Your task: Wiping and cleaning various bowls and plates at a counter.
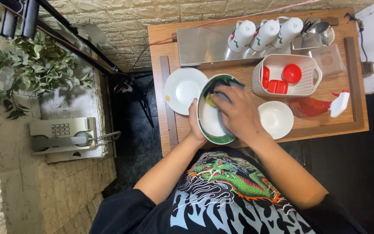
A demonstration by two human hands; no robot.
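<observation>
The right hand (239,113) lies palm-down inside a green-rimmed bowl (213,123), fingers curled, pressing a yellow-and-dark sponge (212,98) against the glossy white inside. The left hand (194,123) clasps the bowl's left rim, thumb over the edge, holding it tilted above the wooden table (243,71); both forearms reach forward, elbows bent. Just left lies a round white plate (183,90), just right a small white bowl (276,119). Beyond stand a slotted cream plastic basket (312,74) with red pieces, a red-filled spray bottle (319,106), and three white cups (265,34) upturned on a steel tray (202,45).
</observation>
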